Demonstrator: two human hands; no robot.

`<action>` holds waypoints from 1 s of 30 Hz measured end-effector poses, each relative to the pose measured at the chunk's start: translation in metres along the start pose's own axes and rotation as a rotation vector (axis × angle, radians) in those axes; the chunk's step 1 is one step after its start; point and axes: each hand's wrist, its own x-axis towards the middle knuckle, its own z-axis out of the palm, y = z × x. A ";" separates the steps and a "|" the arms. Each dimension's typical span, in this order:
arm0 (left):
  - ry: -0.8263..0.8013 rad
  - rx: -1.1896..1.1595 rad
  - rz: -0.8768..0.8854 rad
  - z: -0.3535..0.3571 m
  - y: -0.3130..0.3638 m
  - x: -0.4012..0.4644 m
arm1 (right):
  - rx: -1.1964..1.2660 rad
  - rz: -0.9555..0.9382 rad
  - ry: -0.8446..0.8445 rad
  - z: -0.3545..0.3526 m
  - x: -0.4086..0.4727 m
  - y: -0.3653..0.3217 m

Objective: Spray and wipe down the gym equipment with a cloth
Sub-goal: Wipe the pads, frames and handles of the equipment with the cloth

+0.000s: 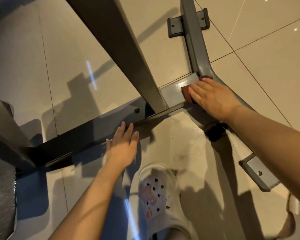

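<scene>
The grey metal base frame of a gym machine lies on the tiled floor. My right hand lies flat on a reddish-brown cloth and presses it onto the crossbar near the curved joint. Most of the cloth is hidden under the palm. My left hand hovers with straight, spread fingers at the lower dark rail; its fingertips reach the rail's edge. No spray bottle is in view.
A slanted grey post rises from the crossbar. Bolt-down feet sit at the far end and near right. My white clog stands on the wet-looking beige tiles. A small dark object lies under my right forearm.
</scene>
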 end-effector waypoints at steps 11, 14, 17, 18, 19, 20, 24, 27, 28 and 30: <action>0.018 -0.758 0.338 0.004 0.062 -0.056 | 1.252 0.690 0.467 -0.042 -0.078 -0.055; -0.015 -0.830 0.441 0.002 0.072 -0.073 | 1.547 0.726 0.563 -0.075 -0.084 -0.096; 0.080 -0.978 0.382 -0.002 0.073 -0.093 | 1.829 0.658 0.576 -0.107 -0.083 -0.139; 0.133 -1.044 0.340 -0.005 0.070 -0.100 | 1.930 0.612 0.579 -0.117 -0.084 -0.152; 0.200 -1.067 0.309 -0.008 0.064 -0.107 | 2.001 0.578 0.588 -0.124 -0.083 -0.164; 0.263 -1.039 0.295 -0.010 0.054 -0.112 | 2.060 0.560 0.596 -0.130 -0.083 -0.173; 0.403 -0.865 0.317 -0.022 0.006 -0.125 | 2.327 0.676 0.539 -0.135 -0.080 -0.190; 0.448 -0.601 0.426 -0.026 -0.026 -0.126 | 2.341 0.641 0.382 -0.133 -0.074 -0.210; 0.444 -0.520 0.457 -0.027 -0.035 -0.123 | 2.325 0.626 0.334 -0.132 -0.073 -0.218; 0.408 -0.371 0.525 -0.028 -0.049 -0.113 | 2.140 0.656 0.282 -0.128 -0.064 -0.230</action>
